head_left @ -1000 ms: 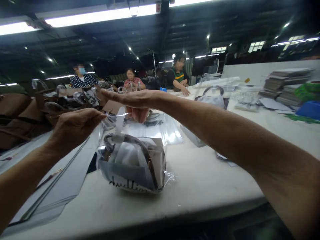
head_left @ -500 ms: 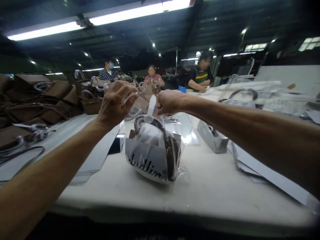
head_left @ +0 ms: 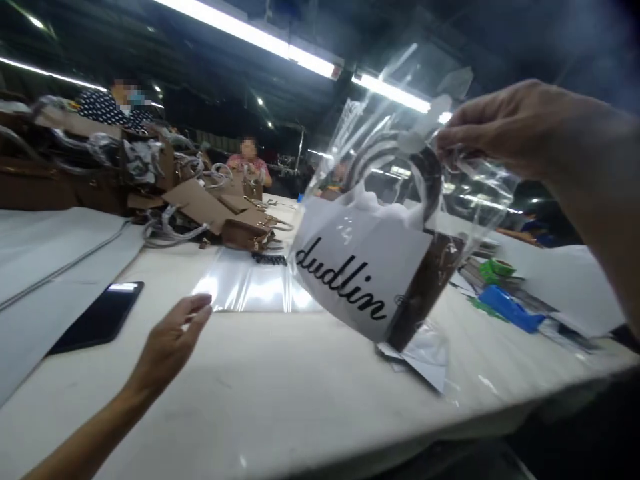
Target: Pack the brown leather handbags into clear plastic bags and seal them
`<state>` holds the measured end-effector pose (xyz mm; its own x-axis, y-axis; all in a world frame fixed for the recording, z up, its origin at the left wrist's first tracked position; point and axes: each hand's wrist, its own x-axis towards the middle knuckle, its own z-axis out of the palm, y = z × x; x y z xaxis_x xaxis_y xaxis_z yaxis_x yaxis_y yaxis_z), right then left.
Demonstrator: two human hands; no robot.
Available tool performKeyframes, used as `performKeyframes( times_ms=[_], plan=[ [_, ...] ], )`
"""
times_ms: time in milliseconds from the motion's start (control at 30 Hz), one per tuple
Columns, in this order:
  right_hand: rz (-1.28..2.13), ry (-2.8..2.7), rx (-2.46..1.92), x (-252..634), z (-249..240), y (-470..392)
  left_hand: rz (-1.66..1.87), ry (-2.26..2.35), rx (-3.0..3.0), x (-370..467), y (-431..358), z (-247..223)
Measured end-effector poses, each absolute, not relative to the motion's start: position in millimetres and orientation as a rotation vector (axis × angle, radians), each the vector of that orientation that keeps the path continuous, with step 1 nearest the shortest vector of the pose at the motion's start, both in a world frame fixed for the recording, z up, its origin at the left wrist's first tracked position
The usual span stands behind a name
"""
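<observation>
A brown handbag (head_left: 425,293) hangs tilted above the table inside a clear plastic bag (head_left: 475,193). Its front is covered by a white sheet (head_left: 350,260) lettered "dudlin", and a pale plastic strap (head_left: 425,127) shows at its wrapped handles. My right hand (head_left: 505,127) is closed on the upper part of the plastic bag, close to that strap. Low over the table at the left, my left hand (head_left: 173,340) has its fingers loosely curved and a gap beside the thumb, with nothing seen in it. Clear plastic sheets (head_left: 250,287) lie just beyond its fingertips.
Brown handbags (head_left: 200,207) are heaped at the back left. A dark tablet (head_left: 100,320) lies partly under white sheets (head_left: 60,253). Green tape rolls (head_left: 497,269) and a blue packet (head_left: 510,308) sit at the right. Two people (head_left: 117,110) (head_left: 249,160) are across the table.
The bagged handbag has risen off the table and moved right in my right hand. My left hand has dropped away from it to the left. The view has turned and tilted.
</observation>
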<state>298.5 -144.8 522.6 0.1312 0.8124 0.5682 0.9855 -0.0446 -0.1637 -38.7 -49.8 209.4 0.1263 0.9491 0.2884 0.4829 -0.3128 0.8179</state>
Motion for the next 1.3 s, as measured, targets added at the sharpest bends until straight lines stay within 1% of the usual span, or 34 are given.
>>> performKeyframes(
  times_ms=[167,333,467,533,600,700,833,900,933,1000,1100,1233,1300],
  plan=[
    [-0.247,-1.630,-1.880,321,511,-142,0.997,0.962,1.461,31,-70,167],
    [-0.038,-1.690,-1.877,318,499,-141,0.797,0.722,0.846,89,-106,147],
    [0.113,-1.824,-1.756,317,492,-135,0.727,0.505,0.450,107,-123,158],
    [0.232,-1.860,-1.740,317,483,-129,0.827,0.312,0.366,107,-123,174],
    [0.372,-1.909,-1.764,318,467,-119,1.003,0.187,0.291,103,-121,188],
    [0.545,-2.034,-1.762,313,431,-102,1.270,0.298,0.161,90,-117,188],
    [0.746,-2.170,-1.735,288,378,-86,1.352,0.630,0.060,74,-113,150],
    [0.869,-2.151,-1.733,271,363,-84,1.373,0.721,0.055,68,-113,133],
    [0.891,-2.122,-1.763,263,359,-84,1.379,0.736,0.067,66,-114,128],
    [0.831,-2.043,-1.884,249,358,-84,1.398,0.754,0.120,63,-115,126],
    [0.754,-1.980,-1.989,234,364,-84,1.466,0.859,0.315,59,-118,134],
    [0.964,-1.978,-1.847,222,367,-79,1.464,1.012,0.820,56,-118,142],
    [1.013,-1.951,-1.810,220,363,-76,1.427,1.075,1.060,55,-120,142]
  ],
)
